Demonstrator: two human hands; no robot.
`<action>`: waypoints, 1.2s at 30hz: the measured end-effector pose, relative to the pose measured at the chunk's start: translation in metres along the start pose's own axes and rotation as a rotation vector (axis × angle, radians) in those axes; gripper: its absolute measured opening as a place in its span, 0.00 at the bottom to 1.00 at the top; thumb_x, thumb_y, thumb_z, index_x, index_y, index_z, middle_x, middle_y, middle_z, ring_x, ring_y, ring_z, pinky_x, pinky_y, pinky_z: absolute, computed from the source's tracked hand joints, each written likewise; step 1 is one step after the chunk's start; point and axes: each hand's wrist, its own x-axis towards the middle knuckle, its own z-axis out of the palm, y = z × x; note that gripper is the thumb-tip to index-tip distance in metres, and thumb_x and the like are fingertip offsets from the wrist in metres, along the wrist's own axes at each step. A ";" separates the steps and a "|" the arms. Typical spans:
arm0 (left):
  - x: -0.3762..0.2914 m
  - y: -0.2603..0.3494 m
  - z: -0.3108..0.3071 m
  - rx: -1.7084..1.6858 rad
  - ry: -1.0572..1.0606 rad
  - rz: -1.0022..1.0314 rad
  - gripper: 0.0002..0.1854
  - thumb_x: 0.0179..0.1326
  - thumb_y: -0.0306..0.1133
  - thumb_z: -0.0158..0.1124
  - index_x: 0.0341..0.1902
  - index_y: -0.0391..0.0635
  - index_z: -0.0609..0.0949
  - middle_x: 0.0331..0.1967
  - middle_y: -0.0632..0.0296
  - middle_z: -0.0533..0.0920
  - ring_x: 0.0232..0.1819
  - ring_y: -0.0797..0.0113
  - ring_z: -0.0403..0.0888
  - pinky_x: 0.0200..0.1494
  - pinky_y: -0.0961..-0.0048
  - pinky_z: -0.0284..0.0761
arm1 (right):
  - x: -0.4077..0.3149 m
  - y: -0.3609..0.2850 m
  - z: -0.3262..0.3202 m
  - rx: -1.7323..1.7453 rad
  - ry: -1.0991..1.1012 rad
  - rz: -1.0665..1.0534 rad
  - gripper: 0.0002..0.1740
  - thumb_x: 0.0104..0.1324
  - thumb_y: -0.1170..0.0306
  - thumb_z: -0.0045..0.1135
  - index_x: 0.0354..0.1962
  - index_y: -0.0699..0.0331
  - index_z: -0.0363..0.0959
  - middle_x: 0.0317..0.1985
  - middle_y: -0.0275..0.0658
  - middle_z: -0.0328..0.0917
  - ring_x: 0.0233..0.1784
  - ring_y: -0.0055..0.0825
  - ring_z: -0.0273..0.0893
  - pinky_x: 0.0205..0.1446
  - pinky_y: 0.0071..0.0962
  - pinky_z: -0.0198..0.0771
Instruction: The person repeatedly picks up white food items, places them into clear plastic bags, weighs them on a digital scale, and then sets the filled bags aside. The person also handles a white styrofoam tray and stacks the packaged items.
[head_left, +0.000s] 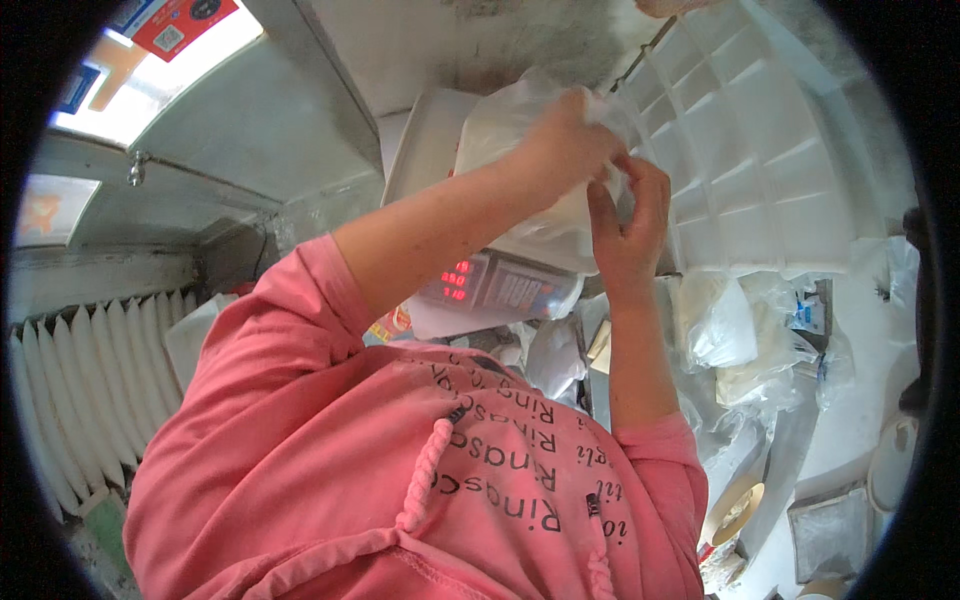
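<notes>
A clear plastic bag (499, 120) with pale contents lies on the pan (431, 139) of an electronic scale. My left hand (566, 142) reaches across it and grips the gathered plastic near its top. Close beside, my right hand (634, 214) has its thumb and curled fingers at the same gathered part, pinching the film. Red digits glow on the scale's display (454, 279), partly covered by my left forearm. Next to it is the keypad (521, 289). The fingertips of my left hand are partly hidden.
Translucent panelled sheeting (757, 165) rises close on the right. Below it lie several plastic bags (724, 322) and a roll of tape (739, 514). A white ribbed radiator (97, 397) stands at the left, below a panel with a metal knob (136, 169).
</notes>
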 end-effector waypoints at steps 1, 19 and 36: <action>0.005 0.014 -0.009 -0.132 -0.091 -0.106 0.19 0.56 0.36 0.62 0.49 0.39 0.78 0.30 0.62 0.79 0.30 0.77 0.74 0.30 0.79 0.68 | 0.013 -0.004 0.003 0.069 0.043 -0.015 0.29 0.59 0.67 0.60 0.57 0.65 0.64 0.57 0.47 0.67 0.62 0.41 0.63 0.65 0.40 0.55; 0.033 0.026 -0.047 0.819 -0.292 1.107 0.10 0.58 0.31 0.57 0.28 0.37 0.71 0.26 0.52 0.70 0.32 0.50 0.66 0.39 0.66 0.67 | 0.039 0.034 0.129 0.029 -0.412 -0.082 0.10 0.54 0.65 0.57 0.32 0.62 0.77 0.23 0.40 0.77 0.30 0.35 0.76 0.36 0.31 0.69; 0.014 -0.059 -0.089 0.426 -0.580 0.560 0.16 0.53 0.27 0.63 0.47 0.41 0.78 0.46 0.58 0.79 0.52 0.65 0.75 0.51 0.70 0.69 | 0.062 0.012 0.016 0.958 -0.798 0.481 0.11 0.59 0.70 0.60 0.36 0.69 0.80 0.32 0.36 0.80 0.32 0.21 0.75 0.34 0.23 0.69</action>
